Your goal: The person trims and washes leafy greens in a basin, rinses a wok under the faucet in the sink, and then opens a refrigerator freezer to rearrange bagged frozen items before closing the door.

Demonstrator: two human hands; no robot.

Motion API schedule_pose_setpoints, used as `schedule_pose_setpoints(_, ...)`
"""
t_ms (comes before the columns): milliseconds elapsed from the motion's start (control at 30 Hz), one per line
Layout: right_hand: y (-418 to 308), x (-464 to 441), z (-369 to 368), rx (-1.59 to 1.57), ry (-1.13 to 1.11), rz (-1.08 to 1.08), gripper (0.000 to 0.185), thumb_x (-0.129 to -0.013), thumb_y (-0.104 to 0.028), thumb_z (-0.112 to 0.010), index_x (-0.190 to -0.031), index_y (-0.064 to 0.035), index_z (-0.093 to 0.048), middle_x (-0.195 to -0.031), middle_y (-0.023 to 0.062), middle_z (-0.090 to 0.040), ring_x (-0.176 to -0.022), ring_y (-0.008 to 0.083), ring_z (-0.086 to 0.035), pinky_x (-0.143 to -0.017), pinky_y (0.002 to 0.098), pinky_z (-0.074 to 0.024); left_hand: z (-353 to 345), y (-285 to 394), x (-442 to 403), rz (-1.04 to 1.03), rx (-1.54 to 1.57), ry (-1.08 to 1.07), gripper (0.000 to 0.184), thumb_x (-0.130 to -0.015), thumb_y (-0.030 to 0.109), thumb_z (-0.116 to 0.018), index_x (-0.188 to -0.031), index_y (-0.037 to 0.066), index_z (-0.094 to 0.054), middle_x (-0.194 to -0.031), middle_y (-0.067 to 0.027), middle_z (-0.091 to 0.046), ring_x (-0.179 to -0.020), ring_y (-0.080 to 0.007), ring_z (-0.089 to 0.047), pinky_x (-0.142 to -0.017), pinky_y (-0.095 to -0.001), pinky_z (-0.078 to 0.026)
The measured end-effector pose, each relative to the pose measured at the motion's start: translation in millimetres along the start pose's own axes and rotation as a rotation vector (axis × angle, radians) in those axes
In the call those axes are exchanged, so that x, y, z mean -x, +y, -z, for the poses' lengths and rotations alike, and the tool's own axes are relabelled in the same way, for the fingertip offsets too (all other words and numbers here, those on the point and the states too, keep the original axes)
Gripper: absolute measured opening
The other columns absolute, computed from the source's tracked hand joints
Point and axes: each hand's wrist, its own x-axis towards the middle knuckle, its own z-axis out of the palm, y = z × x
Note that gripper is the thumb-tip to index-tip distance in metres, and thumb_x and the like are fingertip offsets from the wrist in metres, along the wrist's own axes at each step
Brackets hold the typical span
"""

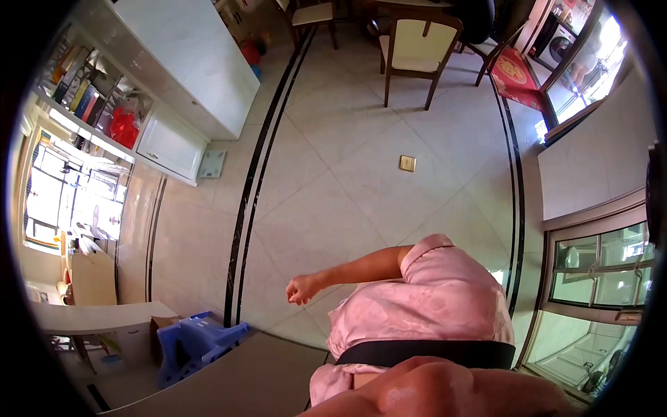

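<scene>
My right hand (303, 289) hangs over the pale floor tiles with its fingers curled in, and I see nothing in them. Its forearm comes out of a loose pink sleeve (432, 254). A black band (431, 353) runs across the pink shirt (417, 313). Another bare arm (424, 389) of mine crosses the bottom edge, very near the camera; its hand is out of view, and I take it for the left. Below and left of my right hand stands a blue plastic stool (198, 344), apart from it.
A square gold plate (407, 163) is set in the floor (313, 181). Dining chairs (420, 52) stand at the top, near a red mat (517, 76). White cabinets (174, 142) with shelves line the left, by a glass scale (212, 164). Glazed doors (597, 271) stand right.
</scene>
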Motion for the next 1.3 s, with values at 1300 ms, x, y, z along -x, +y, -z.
schedule_pose_setpoints(1300,254,105,102,0.585,0.709,-0.677,0.021,-0.067,-0.017,-0.056,-0.075,-0.0003,-0.067,-0.081,0.0233,-0.063,-0.079,0.0355,-0.063,-0.068,0.0424,-0.0505,-10,20,-31,0.032,-0.005,-0.027,0.034,-0.069,0.040,-0.068,-0.076,0.007,-0.065,-0.078,-0.0113,-0.063,-0.077,-0.0283,-0.059,-0.070,-0.0419,-0.046)
